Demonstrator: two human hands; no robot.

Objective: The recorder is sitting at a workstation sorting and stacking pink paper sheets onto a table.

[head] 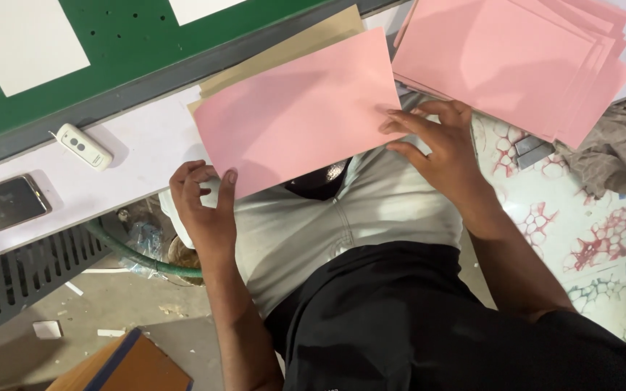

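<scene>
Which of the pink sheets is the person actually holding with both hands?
The single pink sheet over the lap, gripped at both lower corners; the other pink sheets lie fanned in a stack, untouched.

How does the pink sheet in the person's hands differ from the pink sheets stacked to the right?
The held pink sheet is single; the pink stack is many sheets, fanned unevenly. The left hand and right hand grip the held sheet over the lap; the stack lies untouched on the patterned surface. Both look alike in colour.
</scene>
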